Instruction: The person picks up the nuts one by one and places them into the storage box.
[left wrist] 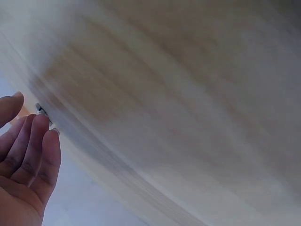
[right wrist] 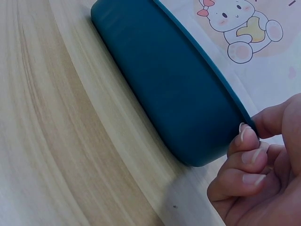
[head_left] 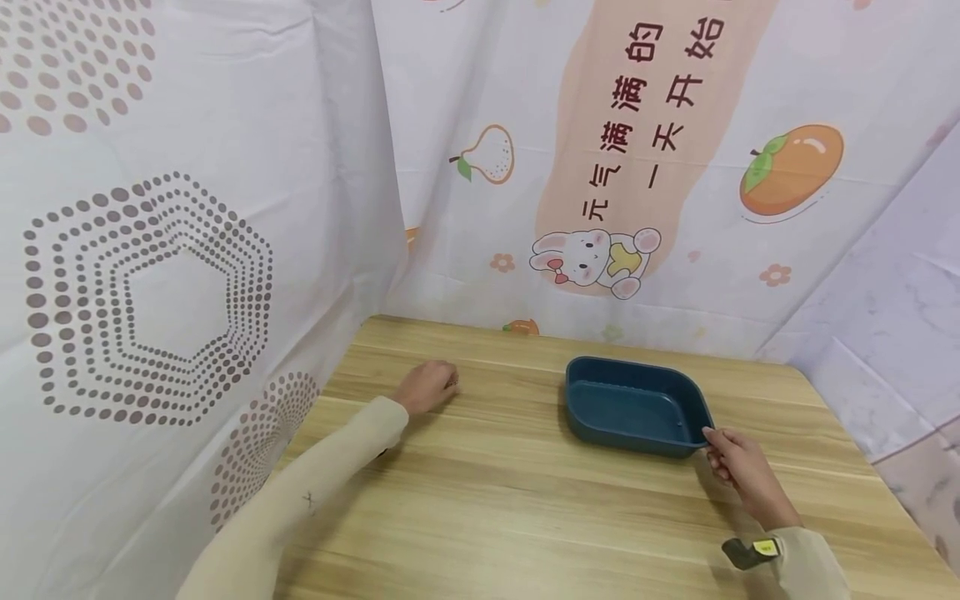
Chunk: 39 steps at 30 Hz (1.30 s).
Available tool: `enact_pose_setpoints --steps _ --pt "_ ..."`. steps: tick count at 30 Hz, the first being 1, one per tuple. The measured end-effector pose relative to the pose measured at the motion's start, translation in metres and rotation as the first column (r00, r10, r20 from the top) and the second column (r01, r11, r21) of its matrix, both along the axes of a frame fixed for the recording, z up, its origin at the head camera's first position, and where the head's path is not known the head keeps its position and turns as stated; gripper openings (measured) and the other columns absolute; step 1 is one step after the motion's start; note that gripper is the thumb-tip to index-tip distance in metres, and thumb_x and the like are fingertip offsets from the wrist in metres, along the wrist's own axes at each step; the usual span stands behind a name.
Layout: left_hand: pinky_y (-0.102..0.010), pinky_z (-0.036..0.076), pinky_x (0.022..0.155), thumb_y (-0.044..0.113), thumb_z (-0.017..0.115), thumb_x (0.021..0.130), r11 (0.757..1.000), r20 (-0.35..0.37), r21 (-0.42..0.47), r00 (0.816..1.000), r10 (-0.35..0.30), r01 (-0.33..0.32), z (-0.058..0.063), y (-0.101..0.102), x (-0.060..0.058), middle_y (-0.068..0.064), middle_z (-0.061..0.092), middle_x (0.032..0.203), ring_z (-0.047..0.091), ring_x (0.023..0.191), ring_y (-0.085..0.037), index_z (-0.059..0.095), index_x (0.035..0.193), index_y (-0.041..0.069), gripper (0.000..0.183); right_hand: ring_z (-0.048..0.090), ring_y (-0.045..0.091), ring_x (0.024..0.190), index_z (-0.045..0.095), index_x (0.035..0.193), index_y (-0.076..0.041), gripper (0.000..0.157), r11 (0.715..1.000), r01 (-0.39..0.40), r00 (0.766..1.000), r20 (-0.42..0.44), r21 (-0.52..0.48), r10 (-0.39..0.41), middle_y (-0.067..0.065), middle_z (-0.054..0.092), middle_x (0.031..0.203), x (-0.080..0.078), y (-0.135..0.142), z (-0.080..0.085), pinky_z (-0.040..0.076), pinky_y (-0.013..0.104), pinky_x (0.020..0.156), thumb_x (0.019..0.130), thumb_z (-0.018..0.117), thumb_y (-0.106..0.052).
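My right hand (head_left: 742,471) grips the near right corner of a dark teal, rectangular bin (head_left: 626,440) with rounded corners, thumb on the rim and fingers curled beneath it. In the right wrist view the fingers (right wrist: 244,162) press against the bin's outer wall (right wrist: 174,80). The inside, seen from the head, shows nothing lying in it. My left hand (head_left: 427,387) is over the table's left side, fingers bent. At its fingertips in the left wrist view is a small silvery thing (left wrist: 41,111), seemingly held, partly hidden and too small to identify.
A wood-grain table (head_left: 480,500) lies under both hands. White printed curtains hang along its left side (head_left: 322,167), back (head_left: 465,225) and right side (head_left: 892,333). The bin stands near the back edge, right of the middle.
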<state>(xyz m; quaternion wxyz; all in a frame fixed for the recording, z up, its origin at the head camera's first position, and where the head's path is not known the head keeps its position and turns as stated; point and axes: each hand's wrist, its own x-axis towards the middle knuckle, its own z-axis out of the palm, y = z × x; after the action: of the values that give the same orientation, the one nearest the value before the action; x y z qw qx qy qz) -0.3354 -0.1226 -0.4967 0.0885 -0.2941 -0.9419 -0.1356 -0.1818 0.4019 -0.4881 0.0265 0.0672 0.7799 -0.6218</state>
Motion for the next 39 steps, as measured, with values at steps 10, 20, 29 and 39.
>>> enact_pose_setpoints --steps 10,20,29,39 --pt "-0.024 0.052 0.068 0.024 0.070 0.087 1.000 0.050 -0.013 0.998 0.026 -0.026 -0.0049 -0.0081 -0.0003 -0.002 0.068 0.088 0.064 0.077 -0.011 0.069 0.094 0.007 0.018 0.038 0.006 0.047 0.054 0.083 0.005 0.045 1.000 0.004 1.000 0.014 0.005 -0.004 -0.003 0.047 0.062 0.0008 -0.0004 -0.0012 0.031 0.029 0.039 0.099 0.048 -0.037" --pt "-0.023 0.053 0.069 0.023 0.070 0.087 0.999 0.075 -0.030 0.997 0.032 -0.030 -0.0018 -0.0089 -0.0018 -0.002 0.068 0.088 0.065 0.077 -0.012 0.069 0.091 0.007 0.016 0.039 0.006 0.047 0.054 0.082 0.004 0.044 1.000 0.012 1.000 0.001 0.002 -0.012 -0.003 0.047 0.062 0.0009 -0.0018 0.0008 0.032 0.027 0.039 0.100 0.049 -0.036" --pt "-0.023 0.052 0.067 0.022 0.070 0.087 0.999 0.070 -0.037 0.997 0.029 -0.026 -0.0034 -0.0060 -0.0046 0.000 0.067 0.086 0.063 0.075 -0.011 0.069 0.090 0.008 0.015 0.038 0.005 0.046 0.053 0.081 0.005 0.045 1.000 0.018 1.000 0.002 0.007 -0.018 -0.004 0.047 0.061 0.0003 -0.0013 -0.0002 0.032 0.026 0.038 0.100 0.049 -0.035" --pt "-0.025 0.053 0.072 0.019 0.070 0.087 0.999 0.055 -0.033 0.998 0.019 -0.017 -0.0022 -0.0048 -0.0056 -0.003 0.069 0.090 0.066 0.082 -0.015 0.070 0.092 0.006 0.014 0.038 0.006 0.047 0.053 0.082 0.003 0.043 1.000 0.001 1.000 0.003 -0.001 -0.001 -0.003 0.047 0.062 -0.0003 -0.0006 0.0007 0.029 0.031 0.039 0.100 0.048 -0.036"
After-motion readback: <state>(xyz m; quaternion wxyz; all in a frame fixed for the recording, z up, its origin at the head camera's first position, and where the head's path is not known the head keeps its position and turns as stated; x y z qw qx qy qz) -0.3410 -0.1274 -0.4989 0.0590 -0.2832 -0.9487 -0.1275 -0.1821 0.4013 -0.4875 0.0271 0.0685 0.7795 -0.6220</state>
